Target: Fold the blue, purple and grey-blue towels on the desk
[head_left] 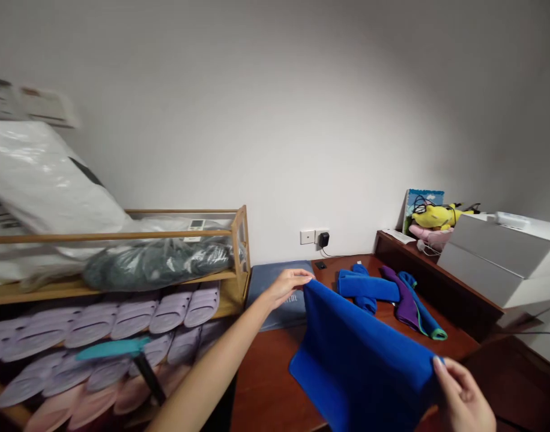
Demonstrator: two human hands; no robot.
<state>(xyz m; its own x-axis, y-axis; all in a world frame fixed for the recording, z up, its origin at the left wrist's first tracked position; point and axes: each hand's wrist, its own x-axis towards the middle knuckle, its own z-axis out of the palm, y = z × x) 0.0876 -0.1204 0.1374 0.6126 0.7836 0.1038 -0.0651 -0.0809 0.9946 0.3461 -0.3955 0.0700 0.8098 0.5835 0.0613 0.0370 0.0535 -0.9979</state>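
A blue cloth (pixel 360 354) hangs stretched between my two hands, in front of and above a reddish-brown table (pixel 266 372). My left hand (pixel 289 287) pinches its upper left corner between thumb and fingers. At the right end of the upper edge, my right hand (pixel 465 393) grips the other corner. The lower part of the cloth drapes down, its left corner folding outward. Behind it on the table lie a folded blue cloth bundle (pixel 367 287) and a rolled purple cloth (pixel 405 303) beside a blue one with green edging (pixel 430 321).
A blue-grey flat case (pixel 268 282) lies at the table's back left. Further left stands a wooden rack (pixel 239 240) with several lilac slippers (pixel 167 312). White boxes (pixel 495 258) and a yellow plush toy (pixel 437 216) sit on the right-hand ledge. A black plug (pixel 323 239) is in the wall socket.
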